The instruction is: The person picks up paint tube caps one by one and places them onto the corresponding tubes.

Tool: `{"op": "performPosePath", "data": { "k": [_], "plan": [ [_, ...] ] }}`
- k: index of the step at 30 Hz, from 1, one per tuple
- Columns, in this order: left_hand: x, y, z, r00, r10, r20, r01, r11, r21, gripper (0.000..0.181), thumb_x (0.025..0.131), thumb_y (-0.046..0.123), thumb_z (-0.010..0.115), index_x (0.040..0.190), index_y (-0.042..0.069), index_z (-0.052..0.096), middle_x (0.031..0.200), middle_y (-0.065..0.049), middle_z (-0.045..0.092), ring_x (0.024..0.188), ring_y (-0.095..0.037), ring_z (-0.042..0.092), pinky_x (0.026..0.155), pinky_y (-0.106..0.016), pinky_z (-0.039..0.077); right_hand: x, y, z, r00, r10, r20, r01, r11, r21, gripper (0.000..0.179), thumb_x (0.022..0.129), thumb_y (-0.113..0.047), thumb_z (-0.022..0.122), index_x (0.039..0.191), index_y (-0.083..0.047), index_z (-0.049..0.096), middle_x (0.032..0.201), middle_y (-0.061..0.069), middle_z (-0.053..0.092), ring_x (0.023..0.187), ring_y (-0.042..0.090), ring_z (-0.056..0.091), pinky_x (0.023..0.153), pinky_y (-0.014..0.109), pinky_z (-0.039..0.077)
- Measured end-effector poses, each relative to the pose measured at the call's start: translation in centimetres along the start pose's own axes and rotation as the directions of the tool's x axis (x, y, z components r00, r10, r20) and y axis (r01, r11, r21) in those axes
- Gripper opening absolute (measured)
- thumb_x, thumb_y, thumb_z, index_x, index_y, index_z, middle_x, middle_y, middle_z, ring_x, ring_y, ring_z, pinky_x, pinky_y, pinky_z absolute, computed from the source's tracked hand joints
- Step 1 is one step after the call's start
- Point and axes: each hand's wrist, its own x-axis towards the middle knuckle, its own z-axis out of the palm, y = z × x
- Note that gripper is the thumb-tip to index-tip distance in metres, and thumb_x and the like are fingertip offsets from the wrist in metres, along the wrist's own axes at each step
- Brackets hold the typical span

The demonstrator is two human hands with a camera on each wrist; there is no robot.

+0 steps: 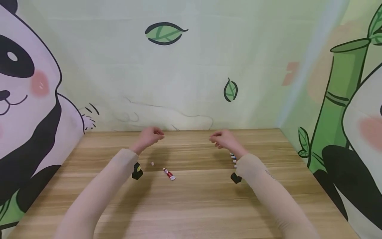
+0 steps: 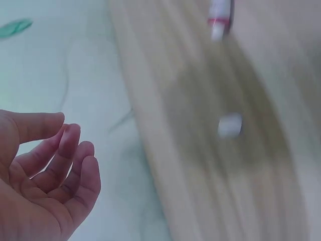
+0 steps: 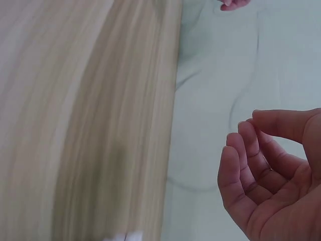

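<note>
My left hand (image 1: 148,136) hovers over the far left part of the table, its fingers loosely curled with nothing between them. Opposite it, my right hand (image 1: 225,139) is raised in the same way, thumb near the fingertips and holding nothing. Below the left hand lie a small white piece (image 1: 152,163) and a little red and white tube (image 1: 169,174), which looks like a paint tube. Both the white piece (image 2: 230,125) and the tube (image 2: 219,17) show blurred in the left wrist view. Several white-ended items (image 1: 234,161) in a row are partly hidden by the right forearm.
The wooden table (image 1: 191,205) ends at a hanging backdrop (image 1: 191,66) printed with pandas, leaves and bamboo. A black wrist device (image 1: 137,171) sits under the left cuff, and another black device (image 1: 236,178) under the right.
</note>
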Motion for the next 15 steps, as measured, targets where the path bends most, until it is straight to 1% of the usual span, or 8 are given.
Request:
{"op": "performPosePath", "data": {
  "k": [3, 4, 6, 8, 11, 15],
  "plan": [
    [0.0, -0.7, -1.7, 1.000, -0.009, -0.028, 0.009, 1.000, 0.013, 0.027, 0.100, 0.016, 0.062, 0.114, -0.006, 0.066, 0.107, -0.021, 0.067, 0.092, -0.031, 0.065, 0.076, -0.036, 0.053, 0.7, -1.1, 1.2, 0.999, -0.035, 0.013, 0.035, 0.999, -0.025, 0.030, 0.101, -0.020, 0.062, 0.121, 0.001, 0.067, 0.109, 0.017, 0.068, 0.095, 0.031, 0.065, 0.085, 0.043, 0.055],
    [-0.1, -1.0, -2.1, 0.999, -0.012, -0.033, 0.013, 1.000, 0.013, 0.027, 0.100, 0.016, 0.062, 0.114, -0.006, 0.066, 0.108, -0.021, 0.067, 0.092, -0.031, 0.065, 0.076, -0.036, 0.053, 0.9, -1.3, 1.7, 0.999, -0.042, 0.018, 0.042, 0.999, -0.028, 0.029, 0.101, -0.020, 0.062, 0.120, 0.000, 0.067, 0.109, 0.017, 0.068, 0.095, 0.031, 0.065, 0.084, 0.042, 0.055],
    [-0.3, -1.5, -2.5, 0.999, -0.016, -0.036, 0.017, 1.000, 0.009, 0.027, 0.100, 0.016, 0.062, 0.115, -0.006, 0.065, 0.108, -0.021, 0.067, 0.093, -0.031, 0.064, 0.077, -0.037, 0.053, 1.4, -1.6, 2.6, 0.998, -0.059, 0.025, 0.060, 0.997, -0.047, 0.028, 0.100, -0.021, 0.063, 0.118, -0.001, 0.068, 0.107, 0.015, 0.068, 0.091, 0.027, 0.065, 0.079, 0.038, 0.056],
    [-0.7, -2.0, -2.6, 0.999, -0.014, -0.036, 0.014, 1.000, -0.002, 0.027, 0.100, 0.015, 0.062, 0.114, -0.007, 0.065, 0.108, -0.022, 0.067, 0.093, -0.032, 0.064, 0.076, -0.036, 0.053, 1.7, -1.6, 3.5, 0.997, -0.076, 0.029, 0.078, 0.995, -0.056, 0.027, 0.100, -0.020, 0.064, 0.117, 0.000, 0.069, 0.105, 0.015, 0.069, 0.088, 0.025, 0.065, 0.075, 0.034, 0.056],
    [-1.4, -2.7, -2.5, 1.000, -0.022, -0.020, 0.021, 1.000, -0.011, 0.027, 0.100, 0.015, 0.062, 0.115, -0.007, 0.065, 0.109, -0.022, 0.067, 0.094, -0.033, 0.064, 0.076, -0.036, 0.052, 2.0, -1.5, 4.7, 0.995, -0.094, 0.034, 0.096, 0.993, -0.064, 0.024, 0.099, -0.017, 0.065, 0.114, 0.000, 0.070, 0.101, 0.014, 0.070, 0.082, 0.022, 0.064, 0.071, 0.034, 0.056],
    [-2.1, -3.7, -2.1, 1.000, -0.025, -0.011, 0.025, 1.000, -0.005, 0.027, 0.099, 0.016, 0.062, 0.114, -0.007, 0.065, 0.108, -0.022, 0.067, 0.099, -0.038, 0.064, 0.077, -0.038, 0.053, 2.2, -1.3, 6.4, 0.994, -0.104, 0.042, 0.107, 0.990, -0.086, 0.019, 0.098, -0.014, 0.065, 0.110, 0.000, 0.071, 0.097, 0.010, 0.070, 0.081, 0.023, 0.066, 0.074, 0.037, 0.057]
  ]
}}
